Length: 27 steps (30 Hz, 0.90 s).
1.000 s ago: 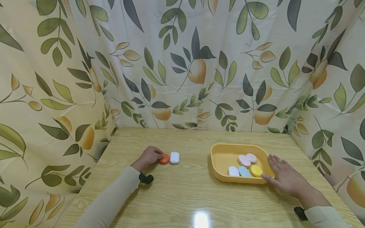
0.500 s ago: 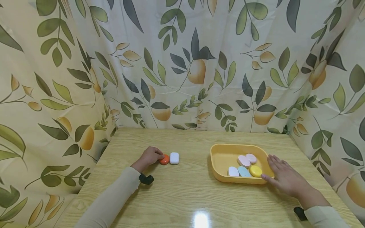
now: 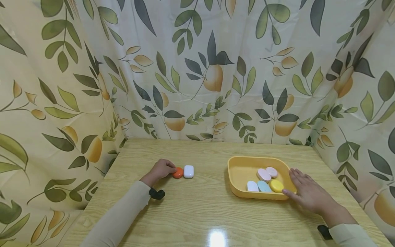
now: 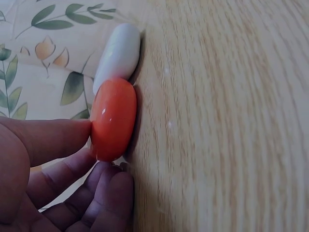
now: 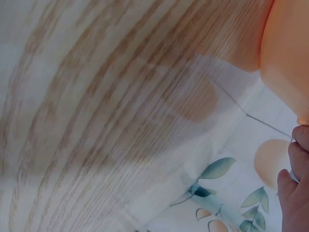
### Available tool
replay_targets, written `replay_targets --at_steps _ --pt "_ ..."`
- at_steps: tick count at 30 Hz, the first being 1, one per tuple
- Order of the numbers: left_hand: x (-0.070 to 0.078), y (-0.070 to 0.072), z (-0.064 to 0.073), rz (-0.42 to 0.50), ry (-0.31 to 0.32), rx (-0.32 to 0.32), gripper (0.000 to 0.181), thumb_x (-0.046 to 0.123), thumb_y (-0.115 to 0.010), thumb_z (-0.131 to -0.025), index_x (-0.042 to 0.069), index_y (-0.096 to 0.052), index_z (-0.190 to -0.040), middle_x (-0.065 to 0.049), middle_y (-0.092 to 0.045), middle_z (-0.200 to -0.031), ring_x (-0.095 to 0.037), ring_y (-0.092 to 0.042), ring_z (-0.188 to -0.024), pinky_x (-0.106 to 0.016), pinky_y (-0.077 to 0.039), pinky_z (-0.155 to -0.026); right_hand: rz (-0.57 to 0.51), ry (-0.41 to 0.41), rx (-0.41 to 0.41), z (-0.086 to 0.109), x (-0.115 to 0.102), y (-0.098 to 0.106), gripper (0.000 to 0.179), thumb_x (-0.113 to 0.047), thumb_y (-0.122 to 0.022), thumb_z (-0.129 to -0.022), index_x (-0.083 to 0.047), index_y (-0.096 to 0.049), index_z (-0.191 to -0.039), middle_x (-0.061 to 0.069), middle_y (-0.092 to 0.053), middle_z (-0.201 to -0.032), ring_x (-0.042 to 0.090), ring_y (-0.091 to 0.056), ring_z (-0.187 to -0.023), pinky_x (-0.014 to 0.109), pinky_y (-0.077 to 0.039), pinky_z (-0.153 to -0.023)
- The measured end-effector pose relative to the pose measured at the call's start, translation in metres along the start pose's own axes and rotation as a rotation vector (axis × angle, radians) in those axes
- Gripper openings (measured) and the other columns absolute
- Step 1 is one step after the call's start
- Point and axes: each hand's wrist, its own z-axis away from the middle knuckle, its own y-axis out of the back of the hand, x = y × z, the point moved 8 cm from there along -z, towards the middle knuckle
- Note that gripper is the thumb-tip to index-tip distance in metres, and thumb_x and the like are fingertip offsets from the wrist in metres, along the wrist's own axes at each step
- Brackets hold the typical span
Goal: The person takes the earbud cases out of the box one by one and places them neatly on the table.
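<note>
At the left of the table, my left hand (image 3: 162,170) holds a glossy orange-red round piece (image 3: 178,173) between thumb and fingers. The left wrist view shows the thumb on one face of this orange-red piece (image 4: 114,120) and the curled fingers at its near edge. A white rounded-square piece (image 3: 189,171) lies right beside it. Over at the right, my right hand (image 3: 310,192) rests with straight fingers against the right side of a yellow tray (image 3: 242,168). Pink pieces (image 3: 264,174), a white piece (image 3: 252,186), a light blue piece (image 3: 264,186) and a yellow round piece (image 3: 276,185) lie inside.
The light wood table (image 3: 197,212) has a bright reflection near its front edge. A leaf-and-fruit patterned curtain (image 3: 197,113) stands behind it and along both sides. Table surface lies between the white piece and the tray.
</note>
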Motion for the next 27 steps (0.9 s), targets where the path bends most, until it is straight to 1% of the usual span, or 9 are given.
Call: replay_targets --at_steps 4,9,13,18,22,25,27 --pt "0.000 0.000 0.001 -0.001 0.009 -0.005 0.012 0.011 -0.075 -0.086 0.002 -0.072 -0.095 -0.006 -0.066 -0.093 -0.017 -0.059 -0.080 -0.027 -0.051 -0.065 0.000 0.011 0.006 0.001 0.000 0.000 0.086 -0.053 -0.044 -0.100 0.014 -0.018 -0.148 0.033 -0.021 -0.151 0.047 -0.014 -0.141 0.041 0.012 -0.115" --pt "0.001 0.001 0.001 0.005 0.006 -0.007 0.011 0.012 -0.074 -0.087 0.003 -0.072 -0.094 -0.005 -0.066 -0.091 -0.016 -0.059 -0.078 -0.026 -0.051 -0.065 0.000 0.013 0.003 0.001 -0.001 0.000 0.086 -0.053 -0.044 -0.100 0.014 -0.017 -0.148 0.033 -0.020 -0.152 0.047 -0.014 -0.141 0.043 0.012 -0.116" --pt "0.002 0.006 -0.001 0.019 -0.007 0.013 0.008 0.011 -0.073 -0.087 0.004 -0.073 -0.092 -0.004 -0.066 -0.087 -0.016 -0.059 -0.075 -0.026 -0.050 -0.063 -0.002 0.010 0.003 0.001 -0.001 0.001 0.086 -0.053 -0.044 -0.100 0.014 -0.018 -0.148 0.033 -0.020 -0.152 0.047 -0.014 -0.141 0.045 0.009 -0.116" --pt "0.006 0.010 -0.003 0.063 -0.004 0.035 0.007 0.010 -0.071 -0.089 0.004 -0.071 -0.093 -0.005 -0.065 -0.086 -0.018 -0.059 -0.076 -0.028 -0.051 -0.065 -0.001 0.009 -0.001 0.001 0.000 0.001 0.086 -0.053 -0.043 -0.100 0.015 -0.018 -0.147 0.034 -0.021 -0.151 0.046 -0.010 -0.142 0.042 0.012 -0.115" --pt "0.012 0.010 -0.003 0.118 0.023 0.024 0.009 0.011 -0.069 -0.091 0.004 -0.070 -0.097 -0.007 -0.065 -0.092 -0.021 -0.061 -0.079 -0.032 -0.055 -0.069 0.008 0.010 -0.005 0.001 0.000 0.001 0.086 -0.053 -0.043 -0.100 0.015 -0.018 -0.147 0.034 -0.021 -0.151 0.046 -0.011 -0.142 0.044 0.011 -0.116" --pt "0.015 0.007 -0.004 0.138 0.018 0.008 0.011 0.011 -0.068 -0.092 0.004 -0.070 -0.100 -0.007 -0.066 -0.094 -0.021 -0.062 -0.080 -0.034 -0.056 -0.070 0.009 0.011 -0.005 0.000 -0.001 0.002 0.087 -0.054 -0.044 -0.100 0.015 -0.019 -0.147 0.034 -0.021 -0.151 0.047 -0.014 -0.141 0.046 0.009 -0.116" --pt "0.018 0.004 -0.005 0.135 0.000 -0.005 0.012 0.011 -0.068 -0.092 0.003 -0.069 -0.101 -0.008 -0.066 -0.093 -0.021 -0.063 -0.079 -0.034 -0.057 -0.070 0.005 0.011 -0.007 0.000 -0.001 0.002 0.087 -0.054 -0.044 -0.100 0.015 -0.019 -0.147 0.034 -0.022 -0.151 0.048 -0.014 -0.141 0.047 0.008 -0.116"
